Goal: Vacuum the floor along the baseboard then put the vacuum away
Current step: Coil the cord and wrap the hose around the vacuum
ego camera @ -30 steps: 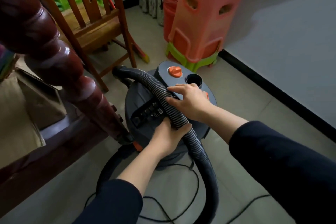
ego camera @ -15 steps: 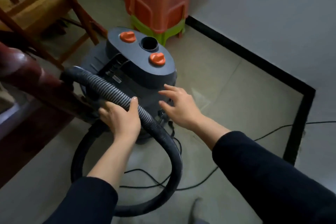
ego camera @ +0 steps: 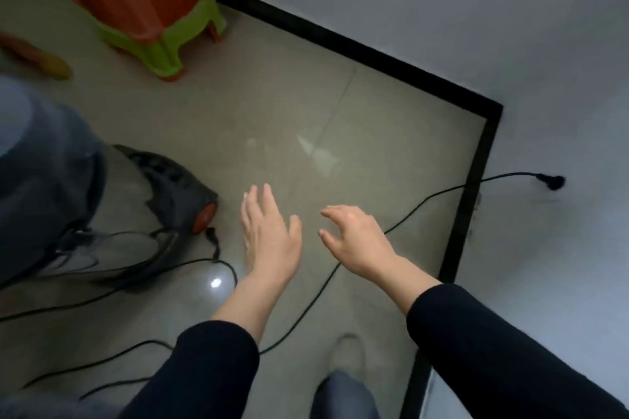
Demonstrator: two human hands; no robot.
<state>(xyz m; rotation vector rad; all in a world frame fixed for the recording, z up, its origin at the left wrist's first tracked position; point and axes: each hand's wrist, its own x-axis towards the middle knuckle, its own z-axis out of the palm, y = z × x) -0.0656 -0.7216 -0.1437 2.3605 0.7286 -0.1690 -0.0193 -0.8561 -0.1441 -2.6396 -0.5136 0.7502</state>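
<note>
**Both hands empty above the floor, vacuum off to the left**

The left hand hangs over the tiled floor with its fingers stretched out flat and nothing in its grasp. The right hand is just beside it, apart from it, with fingers loosely curled and spread, also holding nothing. Both arms wear dark sleeves pushed back from the wrists.

The vacuum sits at the left edge of the view, blurred, a dark grey body with a lower part that carries an orange piece near the floor. It is near the left hand but not touching it.

A black power cord runs across the floor from the vacuum side, passes beneath the hands, crosses the black baseboard and ends in a plug seen against the grey wall. More loops of cord lie on the floor at the lower left.

The baseboard turns a corner at the right. In the upper left, stacked plastic stools, orange over green, stand close to the wall. A light shoe shows at the bottom of the view, between the arms.
</note>
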